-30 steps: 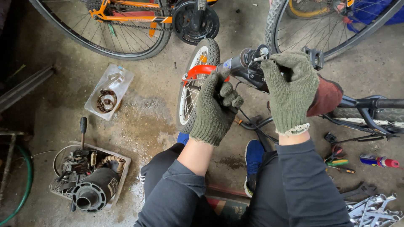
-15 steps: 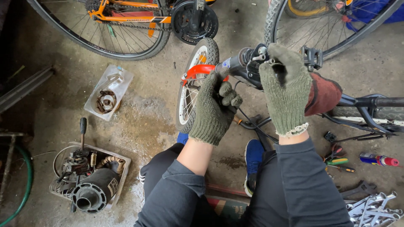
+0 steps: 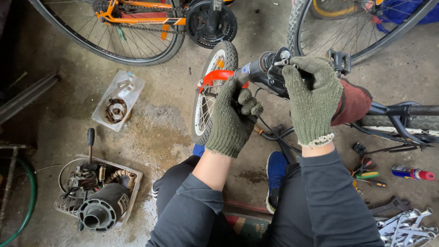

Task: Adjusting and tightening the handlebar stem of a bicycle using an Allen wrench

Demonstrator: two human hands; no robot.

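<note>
From the head camera we see our left hand [image 3: 233, 116], gloved, clenched around the red-tipped tool [image 3: 218, 77] just beside the small bicycle wheel [image 3: 210, 91]. Our right hand [image 3: 313, 98] grips the black handlebar assembly [image 3: 265, 68], right of that wheel. Wrenches [image 3: 402, 224] lie well apart, lower right.

A bicycle repair workshop. The stained, gritty concrete floor [image 3: 155, 137] carries full-size bicycle wheels [image 3: 114, 32], an orange bicycle frame [image 3: 137, 9] with its chainring [image 3: 212, 23], and a small child's bicycle wheel [image 3: 212, 91]. Loose spanners [image 3: 402, 224], pliers [image 3: 366, 171] and a spray can [image 3: 411, 174] lie at right; trays of greasy dismantled parts [image 3: 98, 194] and a clear tub of rusty parts [image 3: 116, 107] at left.
</note>
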